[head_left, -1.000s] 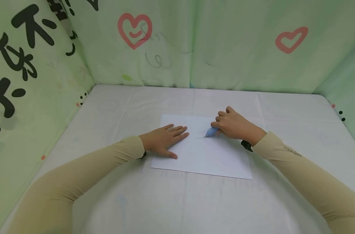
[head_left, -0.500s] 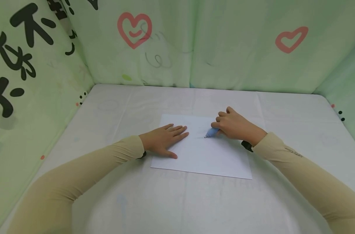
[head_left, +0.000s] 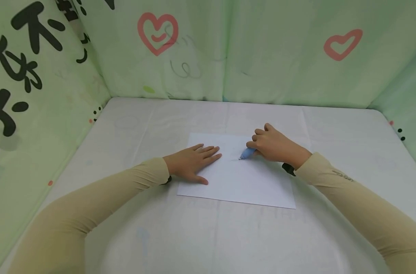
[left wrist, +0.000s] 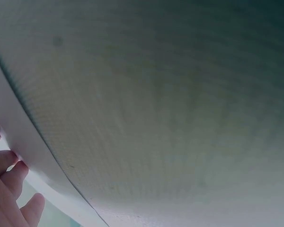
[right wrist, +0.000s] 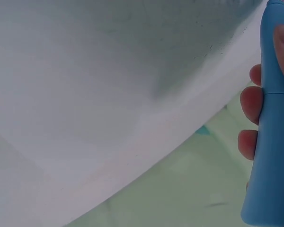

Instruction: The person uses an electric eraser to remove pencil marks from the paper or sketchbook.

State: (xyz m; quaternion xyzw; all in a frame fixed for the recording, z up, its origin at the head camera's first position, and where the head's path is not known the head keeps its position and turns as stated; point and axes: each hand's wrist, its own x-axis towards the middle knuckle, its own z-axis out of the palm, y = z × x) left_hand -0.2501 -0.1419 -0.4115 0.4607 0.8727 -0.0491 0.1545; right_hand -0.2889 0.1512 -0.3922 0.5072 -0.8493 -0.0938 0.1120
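A white sheet of paper lies on the white-covered table. My left hand rests on the sheet's left side, palm down with fingers spread; in the left wrist view some of its fingers show at the lower left. My right hand grips a thick blue pen, whose narrow tip points down right at the paper near its middle. Faint grey marks show beside the tip. In the right wrist view the smooth, fat barrel of the pen stands along the right edge, with thumb and fingertips wrapped around it.
The table has a creased white cover and rounded far corners. Pale green curtains with red hearts stand behind it, and more green cloth with black lettering hangs on the left. Both wrists wear dark bands.
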